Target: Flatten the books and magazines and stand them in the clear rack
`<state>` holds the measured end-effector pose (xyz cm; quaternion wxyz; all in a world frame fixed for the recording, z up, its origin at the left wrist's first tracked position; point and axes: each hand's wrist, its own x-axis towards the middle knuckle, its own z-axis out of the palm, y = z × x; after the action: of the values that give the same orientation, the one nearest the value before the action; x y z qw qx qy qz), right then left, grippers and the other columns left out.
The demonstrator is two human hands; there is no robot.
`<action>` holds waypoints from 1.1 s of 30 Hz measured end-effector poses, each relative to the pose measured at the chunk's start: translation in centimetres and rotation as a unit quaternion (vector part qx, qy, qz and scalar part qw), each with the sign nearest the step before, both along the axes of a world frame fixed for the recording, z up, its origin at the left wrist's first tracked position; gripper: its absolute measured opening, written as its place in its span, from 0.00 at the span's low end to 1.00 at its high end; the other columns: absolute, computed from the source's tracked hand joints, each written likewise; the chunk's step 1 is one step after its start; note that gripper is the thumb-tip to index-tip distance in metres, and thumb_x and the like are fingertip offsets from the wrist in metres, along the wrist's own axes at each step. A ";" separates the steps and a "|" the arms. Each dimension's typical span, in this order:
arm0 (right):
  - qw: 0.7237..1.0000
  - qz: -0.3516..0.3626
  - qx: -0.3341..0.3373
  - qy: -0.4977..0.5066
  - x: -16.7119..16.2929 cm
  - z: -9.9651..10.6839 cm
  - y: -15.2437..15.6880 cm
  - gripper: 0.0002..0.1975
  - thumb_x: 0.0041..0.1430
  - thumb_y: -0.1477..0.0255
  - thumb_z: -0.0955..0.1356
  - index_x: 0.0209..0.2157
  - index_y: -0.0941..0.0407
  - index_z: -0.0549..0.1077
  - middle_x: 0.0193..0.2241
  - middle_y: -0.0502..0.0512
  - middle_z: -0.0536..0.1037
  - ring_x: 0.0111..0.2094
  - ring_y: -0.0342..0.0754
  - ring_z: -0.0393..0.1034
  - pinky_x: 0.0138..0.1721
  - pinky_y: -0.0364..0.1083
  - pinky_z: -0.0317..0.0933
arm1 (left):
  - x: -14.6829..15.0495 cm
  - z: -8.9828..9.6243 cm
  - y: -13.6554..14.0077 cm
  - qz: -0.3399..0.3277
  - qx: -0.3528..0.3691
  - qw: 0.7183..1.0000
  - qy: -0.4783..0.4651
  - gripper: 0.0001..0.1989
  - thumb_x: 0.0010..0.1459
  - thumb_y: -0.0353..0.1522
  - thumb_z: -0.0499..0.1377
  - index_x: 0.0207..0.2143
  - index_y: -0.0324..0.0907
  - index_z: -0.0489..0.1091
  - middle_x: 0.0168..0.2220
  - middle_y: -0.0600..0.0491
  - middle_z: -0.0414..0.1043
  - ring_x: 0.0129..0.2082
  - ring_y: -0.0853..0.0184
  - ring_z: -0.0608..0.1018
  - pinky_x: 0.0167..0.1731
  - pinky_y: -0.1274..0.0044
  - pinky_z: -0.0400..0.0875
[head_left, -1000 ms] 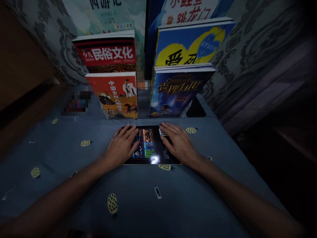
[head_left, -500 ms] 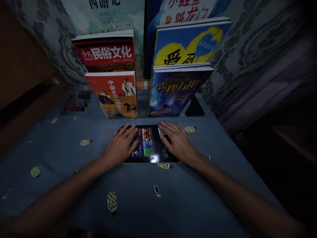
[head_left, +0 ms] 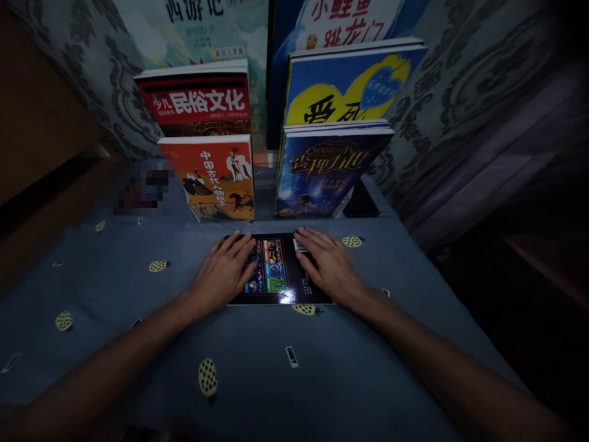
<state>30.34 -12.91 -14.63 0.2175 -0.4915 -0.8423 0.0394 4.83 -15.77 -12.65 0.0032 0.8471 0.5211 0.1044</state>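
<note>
A black book point(head_left: 276, 270) with small colourful pictures lies flat on the blue pineapple-print cloth point(head_left: 257, 368). My left hand point(head_left: 227, 267) rests on the book's left end, fingers stretched out and pointing away from me. On the right end lies my right hand point(head_left: 326, 261), also flat with its fingers extended, partly covering a white label. Just beyond the hands, an orange-red book point(head_left: 214, 178) stands upright on the left. A dark blue book point(head_left: 322, 175) with gold lettering stands to its right.
Behind the front pair stand a red book point(head_left: 197, 104) and a blue-and-yellow book point(head_left: 345, 86). Taller books, one pale green point(head_left: 197, 37) and one blue point(head_left: 350, 24), rise at the back against patterned fabric point(head_left: 442, 80). A blurred-out object point(head_left: 142, 187) lies at the far left.
Both hands stay flat on the black book. The whole view has shifted very slightly; nothing has been picked up or let go.
</note>
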 end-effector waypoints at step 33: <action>1.000 0.009 0.016 -0.007 0.0 0.0 0.1 0.23 0.69 0.66 0.59 0.59 0.58 0.71 0.61 0.62 0.72 0.62 0.58 0.66 0.60 0.62 0.61 | -0.1 -0.2 0.1 -0.003 0.006 1.000 -0.005 0.23 0.70 0.39 0.48 0.63 0.41 0.63 0.66 0.46 0.64 0.68 0.53 0.62 0.64 0.57 0.60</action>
<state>30.38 -12.83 -14.68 0.2191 -0.4809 -0.8486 0.0241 4.73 -15.66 -12.88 0.0009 0.8481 0.5180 0.1114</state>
